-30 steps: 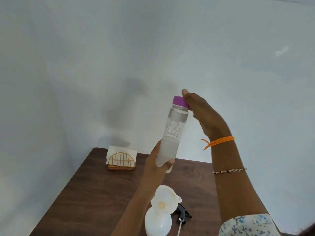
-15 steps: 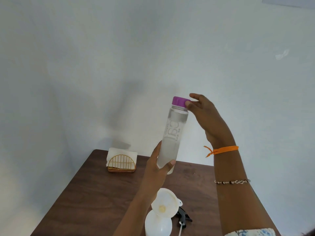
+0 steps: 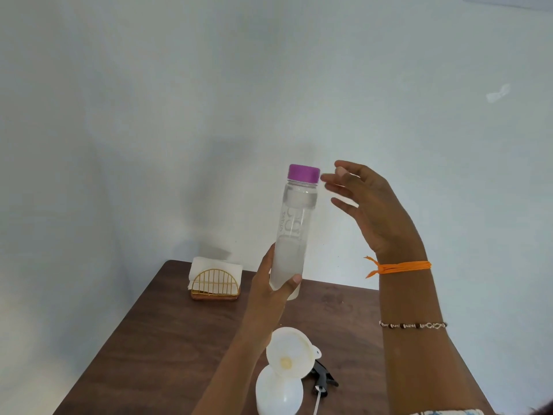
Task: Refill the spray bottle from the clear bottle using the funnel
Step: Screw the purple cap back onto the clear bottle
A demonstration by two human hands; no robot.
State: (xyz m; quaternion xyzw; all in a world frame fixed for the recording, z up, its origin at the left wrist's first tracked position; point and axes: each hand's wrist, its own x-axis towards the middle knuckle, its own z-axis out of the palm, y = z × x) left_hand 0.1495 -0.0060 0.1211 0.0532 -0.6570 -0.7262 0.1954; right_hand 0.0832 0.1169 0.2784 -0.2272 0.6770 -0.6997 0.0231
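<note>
Contact between the right hand (image 3: 371, 205) and the purple cap (image 3: 303, 174) had been broken: half a second earlier its fingertips were pinched on the cap's edge, whereas now the fingers were spread and just beside it, nothing being held. The clear bottle (image 3: 291, 232) was kept upright above the table (image 3: 167, 339) by the left hand (image 3: 269, 283), whose grip was wrapped round the lower body. The cap was still seated, so the release was judged to be a regrip between turns, with unscrewing unfinished. The funnel (image 3: 290, 356) was already seated in the white spray bottle (image 3: 278, 393) below, with the black spray head (image 3: 321, 377) laid beside it.
</note>
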